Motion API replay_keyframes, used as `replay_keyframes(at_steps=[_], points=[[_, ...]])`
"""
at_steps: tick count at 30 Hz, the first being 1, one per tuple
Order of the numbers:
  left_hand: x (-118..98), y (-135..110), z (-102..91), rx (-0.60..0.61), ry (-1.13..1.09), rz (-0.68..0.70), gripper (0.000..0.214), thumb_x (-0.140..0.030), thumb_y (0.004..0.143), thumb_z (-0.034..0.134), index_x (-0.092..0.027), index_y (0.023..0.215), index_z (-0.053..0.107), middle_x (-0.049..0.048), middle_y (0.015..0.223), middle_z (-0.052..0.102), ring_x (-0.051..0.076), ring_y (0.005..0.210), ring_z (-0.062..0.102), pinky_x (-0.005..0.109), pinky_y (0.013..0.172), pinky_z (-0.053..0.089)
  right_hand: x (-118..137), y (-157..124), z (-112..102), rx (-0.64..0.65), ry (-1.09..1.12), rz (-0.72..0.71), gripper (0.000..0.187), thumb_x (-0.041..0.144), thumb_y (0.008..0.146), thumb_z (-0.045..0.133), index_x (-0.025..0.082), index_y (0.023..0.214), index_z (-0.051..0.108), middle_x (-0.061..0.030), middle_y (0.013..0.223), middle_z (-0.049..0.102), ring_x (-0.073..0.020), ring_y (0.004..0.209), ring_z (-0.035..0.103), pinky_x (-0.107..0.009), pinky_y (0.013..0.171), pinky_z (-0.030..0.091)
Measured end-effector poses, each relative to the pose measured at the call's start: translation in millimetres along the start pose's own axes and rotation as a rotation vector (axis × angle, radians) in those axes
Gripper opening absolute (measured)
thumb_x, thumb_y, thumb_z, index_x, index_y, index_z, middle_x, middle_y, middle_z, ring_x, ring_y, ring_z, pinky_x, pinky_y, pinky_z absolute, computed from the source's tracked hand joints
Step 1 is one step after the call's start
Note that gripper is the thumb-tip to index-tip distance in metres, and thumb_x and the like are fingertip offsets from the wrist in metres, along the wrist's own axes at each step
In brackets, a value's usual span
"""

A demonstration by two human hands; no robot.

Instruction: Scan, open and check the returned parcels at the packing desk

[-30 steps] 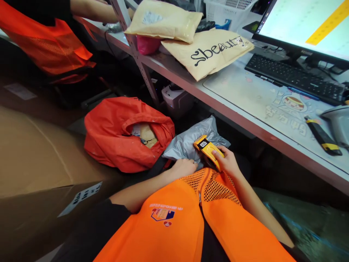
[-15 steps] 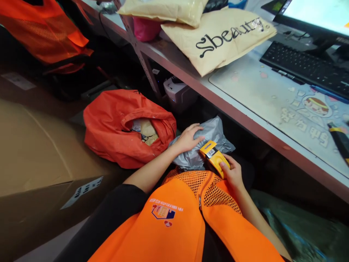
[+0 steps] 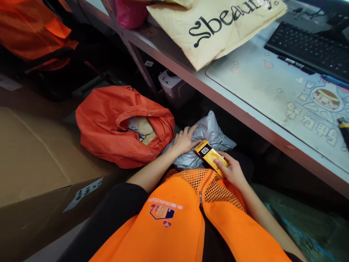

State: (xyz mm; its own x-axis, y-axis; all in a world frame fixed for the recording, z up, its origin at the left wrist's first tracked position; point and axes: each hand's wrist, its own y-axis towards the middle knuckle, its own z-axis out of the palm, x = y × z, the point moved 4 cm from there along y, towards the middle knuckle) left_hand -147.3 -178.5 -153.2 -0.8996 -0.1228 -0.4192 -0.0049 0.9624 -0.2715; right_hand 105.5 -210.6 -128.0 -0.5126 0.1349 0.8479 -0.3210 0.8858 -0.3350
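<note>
Right hand [image 3: 231,171], fingers [image 3: 222,162] curled tight around a yellow handheld scanner [image 3: 209,155], its tip just beside the left thumb [image 3: 197,142]. Left hand [image 3: 185,142], 5 fingers [image 3: 188,133] spread open and flat on a grey plastic mailer [image 3: 208,133], gripping nothing. Just left of those fingers, a red bag [image 3: 114,127], mailer outside it, 1 brown paper parcel [image 3: 143,131] left in its mouth.

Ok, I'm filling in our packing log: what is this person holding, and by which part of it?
The right hand holds a yellow handheld scanner by its lower end. The left hand lies open on a grey poly mailer, not visibly gripping it.
</note>
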Motion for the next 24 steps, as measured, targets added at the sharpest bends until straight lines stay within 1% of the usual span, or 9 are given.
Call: replay_keyframes(at_steps=[6, 8, 10, 12, 15, 17, 18, 20, 24], points=[[3, 5, 19.6, -0.016, -0.046, 0.015, 0.086, -0.075, 0.096, 0.049, -0.034, 0.167, 0.024, 0.0147, 0.160, 0.041, 0.041, 0.133, 0.052, 0.056, 0.108, 0.045, -3, -8, -5, 0.024, -0.095, 0.003, 0.055, 0.059, 0.095, 0.063, 0.020, 0.133, 0.071, -0.0087, 0.118, 0.078, -0.0249, 0.098, 0.073, -0.031, 0.083, 0.058], [8, 7, 23.2, -0.032, -0.086, 0.018, 0.088, -0.076, 0.094, 0.051, -0.033, 0.167, 0.025, 0.0158, 0.159, 0.041, 0.042, 0.133, 0.051, 0.058, 0.108, 0.045, -8, -14, -14, 0.023, -0.136, 0.002, 0.055, 0.059, 0.095, 0.062, 0.021, 0.134, 0.070, -0.0084, 0.121, 0.078, -0.0258, 0.101, 0.073, -0.033, 0.086, 0.058], [15, 9, 24.6, -0.053, -0.123, 0.007, 0.088, -0.075, 0.094, 0.052, -0.033, 0.166, 0.026, 0.0165, 0.156, 0.043, 0.043, 0.133, 0.052, 0.058, 0.107, 0.045, -19, -26, -32, 0.018, -0.173, 0.015, 0.054, 0.060, 0.095, 0.062, 0.022, 0.132, 0.071, -0.0079, 0.124, 0.077, -0.0269, 0.105, 0.073, -0.034, 0.090, 0.058], [22, 12, 24.3, -0.072, -0.159, -0.014, 0.087, -0.074, 0.095, 0.053, -0.032, 0.166, 0.026, 0.0171, 0.153, 0.046, 0.043, 0.133, 0.053, 0.057, 0.107, 0.046, -36, -45, -58, 0.011, -0.207, 0.064, 0.053, 0.060, 0.092, 0.064, 0.022, 0.127, 0.073, -0.0078, 0.122, 0.077, -0.0280, 0.105, 0.073, -0.036, 0.091, 0.059], [29, 17, 22.9, -0.083, -0.209, -0.023, 0.086, -0.073, 0.095, 0.054, -0.031, 0.166, 0.027, 0.0181, 0.153, 0.046, 0.044, 0.135, 0.053, 0.057, 0.108, 0.045, -60, -77, -96, -0.011, -0.263, 0.164, 0.054, 0.062, 0.088, 0.067, 0.021, 0.120, 0.076, -0.0086, 0.113, 0.080, -0.0289, 0.096, 0.075, -0.035, 0.083, 0.061], [32, 21, 22.1, -0.078, -0.250, -0.016, 0.086, -0.072, 0.095, 0.055, -0.030, 0.165, 0.029, 0.0187, 0.154, 0.046, 0.044, 0.137, 0.052, 0.058, 0.111, 0.044, -67, -90, -108, -0.022, -0.302, 0.182, 0.055, 0.063, 0.087, 0.067, 0.021, 0.121, 0.077, -0.0087, 0.110, 0.080, -0.0292, 0.093, 0.076, -0.035, 0.082, 0.061], [33, 22, 21.7, -0.074, -0.274, -0.014, 0.086, -0.071, 0.095, 0.056, -0.029, 0.165, 0.029, 0.0190, 0.154, 0.046, 0.043, 0.139, 0.051, 0.058, 0.112, 0.043, -68, -92, -109, -0.022, -0.316, 0.175, 0.054, 0.063, 0.088, 0.066, 0.021, 0.121, 0.077, -0.0086, 0.111, 0.080, -0.0292, 0.094, 0.076, -0.035, 0.083, 0.061], [36, 25, 21.1, -0.068, -0.325, -0.014, 0.087, -0.070, 0.094, 0.057, -0.027, 0.165, 0.029, 0.0194, 0.156, 0.046, 0.042, 0.141, 0.050, 0.058, 0.115, 0.042, -65, -89, -104, -0.014, -0.336, 0.152, 0.053, 0.062, 0.090, 0.064, 0.022, 0.122, 0.077, -0.0085, 0.112, 0.080, -0.0292, 0.095, 0.076, -0.035, 0.083, 0.060], [45, 30, 21.0, -0.078, -0.409, 0.003, 0.086, -0.068, 0.095, 0.057, -0.023, 0.163, 0.031, 0.0189, 0.160, 0.045, 0.038, 0.145, 0.048, 0.055, 0.119, 0.039, -53, -69, -89, -0.017, -0.371, 0.137, 0.054, 0.062, 0.091, 0.062, 0.021, 0.124, 0.077, -0.0100, 0.113, 0.080, -0.0301, 0.096, 0.076, -0.035, 0.078, 0.058]])
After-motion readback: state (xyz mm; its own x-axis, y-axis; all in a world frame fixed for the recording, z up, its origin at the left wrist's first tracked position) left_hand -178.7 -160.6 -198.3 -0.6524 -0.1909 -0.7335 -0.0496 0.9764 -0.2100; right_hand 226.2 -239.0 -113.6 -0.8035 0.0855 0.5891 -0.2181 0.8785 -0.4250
